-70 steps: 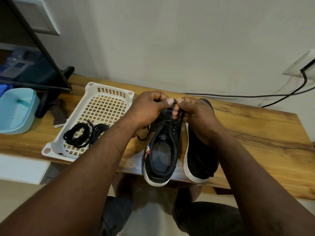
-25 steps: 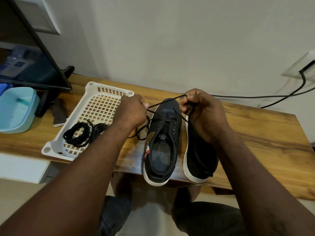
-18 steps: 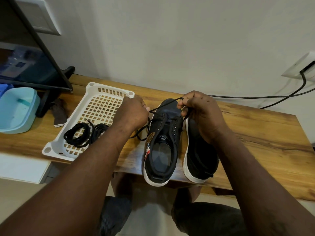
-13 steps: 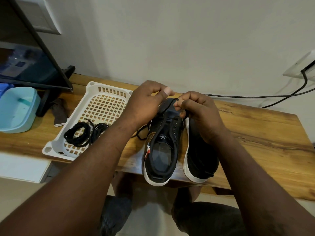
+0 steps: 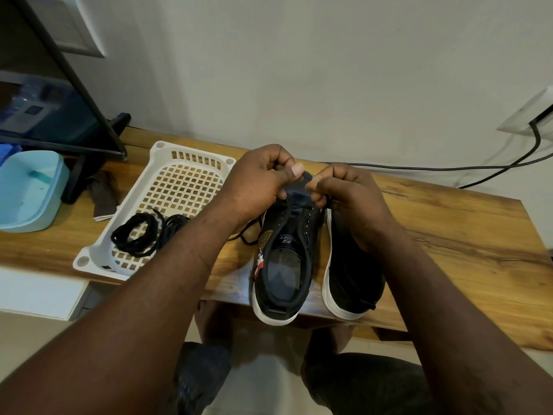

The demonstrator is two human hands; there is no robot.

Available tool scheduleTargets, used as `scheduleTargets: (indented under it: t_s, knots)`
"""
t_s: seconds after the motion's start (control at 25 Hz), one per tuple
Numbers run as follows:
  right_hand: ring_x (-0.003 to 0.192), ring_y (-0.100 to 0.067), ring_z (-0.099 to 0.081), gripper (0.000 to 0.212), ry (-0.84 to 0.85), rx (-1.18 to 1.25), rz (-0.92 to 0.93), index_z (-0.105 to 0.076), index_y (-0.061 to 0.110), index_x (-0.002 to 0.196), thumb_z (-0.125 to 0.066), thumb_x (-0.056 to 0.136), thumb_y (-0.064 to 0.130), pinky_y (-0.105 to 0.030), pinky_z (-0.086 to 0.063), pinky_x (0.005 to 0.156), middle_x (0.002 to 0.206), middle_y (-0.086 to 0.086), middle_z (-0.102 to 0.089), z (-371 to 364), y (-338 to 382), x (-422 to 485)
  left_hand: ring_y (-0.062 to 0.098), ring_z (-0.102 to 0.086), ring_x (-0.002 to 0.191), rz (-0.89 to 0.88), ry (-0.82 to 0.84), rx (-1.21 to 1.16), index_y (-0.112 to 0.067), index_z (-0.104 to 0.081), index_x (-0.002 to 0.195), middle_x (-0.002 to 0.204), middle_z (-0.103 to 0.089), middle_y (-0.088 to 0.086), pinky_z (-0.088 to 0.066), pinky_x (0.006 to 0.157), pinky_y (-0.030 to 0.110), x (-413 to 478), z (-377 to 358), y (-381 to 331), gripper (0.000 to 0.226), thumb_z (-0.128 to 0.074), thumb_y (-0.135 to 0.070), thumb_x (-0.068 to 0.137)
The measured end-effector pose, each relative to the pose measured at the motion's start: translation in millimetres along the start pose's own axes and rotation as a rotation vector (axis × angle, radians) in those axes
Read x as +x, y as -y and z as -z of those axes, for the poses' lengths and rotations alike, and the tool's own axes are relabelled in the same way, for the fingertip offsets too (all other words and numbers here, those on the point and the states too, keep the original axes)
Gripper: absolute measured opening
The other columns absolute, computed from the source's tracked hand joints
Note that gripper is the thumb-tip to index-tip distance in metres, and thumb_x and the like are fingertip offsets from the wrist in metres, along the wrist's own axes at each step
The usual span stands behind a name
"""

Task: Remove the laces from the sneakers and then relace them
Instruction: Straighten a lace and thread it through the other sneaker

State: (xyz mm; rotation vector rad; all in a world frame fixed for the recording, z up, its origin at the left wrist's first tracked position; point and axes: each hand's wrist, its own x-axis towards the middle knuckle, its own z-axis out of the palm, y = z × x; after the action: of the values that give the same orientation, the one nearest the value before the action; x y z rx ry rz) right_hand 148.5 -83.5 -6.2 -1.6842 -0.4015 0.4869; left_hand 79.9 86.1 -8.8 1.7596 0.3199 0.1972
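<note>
Left hand (image 5: pixel 257 187) and right hand (image 5: pixel 347 202) are both curled, fingertips drawn into pinches over the far end of the black fabric sneaker with a white rubber sole (image 5: pixel 281 265). The sneaker stands upright at the near edge of the long wooden table (image 5: pixel 449 235), its heel overhanging the edge. The thin black lace (image 5: pixel 287 205) runs from the far eyelets up into both pinches; how much each hand holds is hidden by the fingers. A slack loop of it lies left of the shoe, below the left wrist. Assessment: the lace is light and limp and will not push through an eyelet unless held close to its stiff tip. The shoe is light and liable to slide, so it should be steadied at the upper. The second black sneaker with a white sole (image 5: pixel 353 274) lies on its side just to the right, crowding the right wrist; no lace shows on it. To the left stands a white perforated plastic basket (image 5: pixel 89 260) holding coiled black spare laces (image 5: pixel 134 238), near enough for the slack to snag. A pale blue plastic tub (image 5: pixel 30 190), a dark flat screen (image 5: pixel 45 115) and a black wall cable (image 5: pixel 419 167) lie well apart.
</note>
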Motion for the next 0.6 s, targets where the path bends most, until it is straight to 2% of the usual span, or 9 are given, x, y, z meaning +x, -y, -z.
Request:
scheduleTargets:
  t_s: [0.12, 0.28, 0.44, 0.6]
  knots:
    - [0.065, -0.013, -0.057, 0.010, 0.006, 0.034, -0.024, -0.069, 0.007, 0.078, -0.066, 0.087, 0.004, -0.025, -0.048, 0.065, 0.068, -0.006, -0.064, 0, 3, 0, 0.010, -0.055, 0.054, 0.014, -0.056, -0.079, -0.009, -0.067, 0.093, 0.085, -0.071, 0.013, -0.045, 0.053, 0.021, 2, 0, -1, 0.011, -0.067, -0.017, 0.100]
    - [0.063, -0.012, -0.056, 0.017, 0.022, 0.038, -0.081, -0.068, 0.008, 0.079, -0.062, 0.091, -0.002, -0.022, -0.047, 0.062, 0.067, -0.004, -0.063, 0, 6, 0, 0.010, -0.054, 0.054, 0.026, -0.116, -0.152, -0.011, -0.066, 0.092, 0.093, -0.078, 0.005, -0.046, 0.054, 0.021, 4, 1, -1, 0.011, -0.066, -0.017, 0.101]
    - [0.064, -0.012, -0.055, 0.019, 0.055, 0.017, -0.125, -0.067, 0.009, 0.077, -0.061, 0.092, -0.002, -0.020, -0.049, 0.062, 0.067, -0.004, -0.061, 2, 6, -2, 0.008, -0.052, 0.052, 0.028, -0.229, -0.193, -0.013, -0.066, 0.093, 0.100, -0.077, 0.006, -0.046, 0.053, 0.022, 7, 3, 1, 0.013, -0.065, -0.021, 0.103]
    - [0.062, -0.011, -0.055, 0.019, 0.033, 0.016, -0.142, -0.065, 0.008, 0.076, -0.061, 0.091, -0.003, -0.020, -0.048, 0.061, 0.068, -0.005, -0.061, 4, 7, -3, 0.011, -0.056, 0.057, 0.121, -0.378, -0.114, -0.018, -0.063, 0.087, 0.099, -0.076, 0.004, -0.048, 0.059, 0.027, 11, 5, 7, 0.018, -0.065, -0.025, 0.103]
